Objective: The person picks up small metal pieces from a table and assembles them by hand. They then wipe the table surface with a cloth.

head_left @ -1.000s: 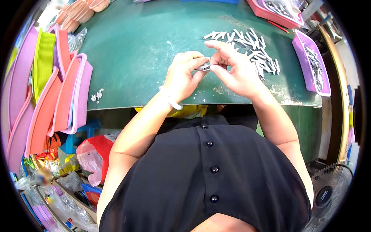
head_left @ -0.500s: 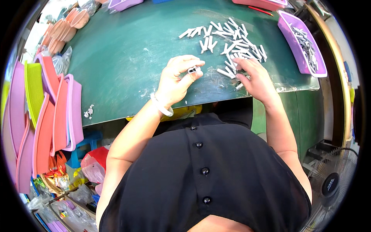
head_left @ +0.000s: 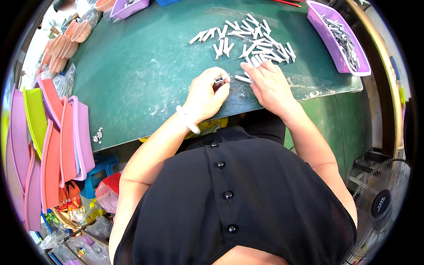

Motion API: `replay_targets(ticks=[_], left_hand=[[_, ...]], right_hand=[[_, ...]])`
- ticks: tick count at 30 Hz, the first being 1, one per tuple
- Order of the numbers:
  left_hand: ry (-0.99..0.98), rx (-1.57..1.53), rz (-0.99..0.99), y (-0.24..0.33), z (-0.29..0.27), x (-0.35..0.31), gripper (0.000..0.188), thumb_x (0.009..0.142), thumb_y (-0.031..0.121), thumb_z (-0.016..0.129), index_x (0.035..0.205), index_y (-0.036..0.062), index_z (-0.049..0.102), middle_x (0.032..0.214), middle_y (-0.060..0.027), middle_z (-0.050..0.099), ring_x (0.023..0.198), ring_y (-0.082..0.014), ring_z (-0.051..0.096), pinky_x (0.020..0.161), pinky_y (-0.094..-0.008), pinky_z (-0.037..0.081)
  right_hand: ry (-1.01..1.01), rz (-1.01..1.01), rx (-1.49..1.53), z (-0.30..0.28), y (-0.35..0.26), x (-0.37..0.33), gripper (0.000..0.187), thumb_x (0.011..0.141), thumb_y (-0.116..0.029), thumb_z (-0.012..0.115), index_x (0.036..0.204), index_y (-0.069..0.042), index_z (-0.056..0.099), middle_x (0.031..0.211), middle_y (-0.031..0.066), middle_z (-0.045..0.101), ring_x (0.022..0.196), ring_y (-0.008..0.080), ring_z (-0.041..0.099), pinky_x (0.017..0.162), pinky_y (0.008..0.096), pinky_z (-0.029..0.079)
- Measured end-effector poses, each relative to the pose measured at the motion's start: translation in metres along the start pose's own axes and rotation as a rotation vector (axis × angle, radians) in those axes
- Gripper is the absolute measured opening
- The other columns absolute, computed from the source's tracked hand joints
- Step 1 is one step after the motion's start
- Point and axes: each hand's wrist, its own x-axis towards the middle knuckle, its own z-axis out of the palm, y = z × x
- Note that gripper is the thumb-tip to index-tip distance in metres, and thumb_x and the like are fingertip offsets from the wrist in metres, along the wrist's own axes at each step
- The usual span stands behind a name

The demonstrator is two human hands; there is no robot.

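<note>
In my left hand (head_left: pixel 207 94), the curled fingers and thumb hold a small grey hollow piece (head_left: pixel 219 81), its open end facing up. My right hand (head_left: pixel 271 88) rests over the near edge of a pile of slim grey, clip-like pieces (head_left: pixel 260 44) on the green table. The fingers of this hand are stretched out and somewhat apart, touching or just above the nearest pieces; nothing shows in its grasp. One loose grey piece (head_left: pixel 243 79) lies between the two hands.
A purple basket (head_left: pixel 363 66) of similar grey pieces stands on the green table (head_left: pixel 132 75) at the right. Another purple basket (head_left: pixel 119 11) is at the far edge. Stacked coloured baskets (head_left: pixel 62 145) crowd the left side. A fan (head_left: pixel 380 203) stands at lower right.
My right hand has moved left along the pile and its fingers have straightened. My left hand has closed further around its piece. The whole view has shifted slightly.
</note>
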Motion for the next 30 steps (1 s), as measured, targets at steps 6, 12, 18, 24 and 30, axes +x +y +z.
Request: replay_targets(ticks=[6,12,18,24,30], left_hand=[[-0.028,0.548,0.300,0.009,0.024,0.021,0.021,0.069,0.010,0.067,0.089,0.0087,0.060,0.079,-0.0106,0.059,0.073,-0.0303,0.059,0.065,-0.0378,0.048],[0.009,0.479,0.466,0.002,0.024,0.032,0.020,0.067,0.005,0.068,0.086,0.0073,0.062,0.076,-0.0089,0.057,0.071,-0.0267,0.057,0.063,-0.0336,0.046],[-0.008,0.061,0.427,-0.001,0.015,0.027,0.019,0.072,-0.003,0.067,0.089,0.0043,0.062,0.075,-0.0042,0.054,0.066,-0.0131,0.052,0.060,-0.0238,0.041],[-0.029,-0.068,0.398,0.006,0.013,0.022,0.017,0.073,-0.004,0.067,0.088,0.0031,0.062,0.077,-0.0009,0.054,0.068,-0.0081,0.050,0.061,-0.0213,0.040],[-0.039,-0.080,0.370,0.005,0.013,0.021,0.019,0.073,-0.005,0.066,0.089,0.0026,0.061,0.080,-0.0022,0.054,0.070,-0.0085,0.051,0.062,-0.0212,0.041]], right_hand=[[0.087,0.008,0.149,0.002,0.003,0.001,0.055,0.068,0.003,0.058,0.121,-0.004,0.046,0.081,0.0076,0.057,0.080,0.0266,0.051,0.072,0.0363,0.041],[0.165,0.041,0.285,-0.008,0.013,-0.004,0.056,0.068,0.001,0.061,0.121,-0.005,0.046,0.087,0.0101,0.056,0.081,0.0289,0.051,0.073,0.0376,0.042],[-0.013,0.130,0.209,-0.027,0.023,-0.026,0.054,0.068,0.002,0.064,0.120,-0.005,0.049,0.088,0.0097,0.058,0.084,0.0268,0.052,0.075,0.0353,0.043],[-0.100,0.160,0.217,-0.029,0.022,-0.032,0.052,0.068,0.003,0.063,0.118,-0.005,0.050,0.086,0.0086,0.058,0.084,0.0261,0.051,0.075,0.0357,0.043],[-0.111,0.157,0.232,-0.029,0.025,-0.031,0.053,0.067,0.004,0.063,0.118,-0.005,0.050,0.085,0.0084,0.058,0.084,0.0259,0.051,0.075,0.0359,0.044]])
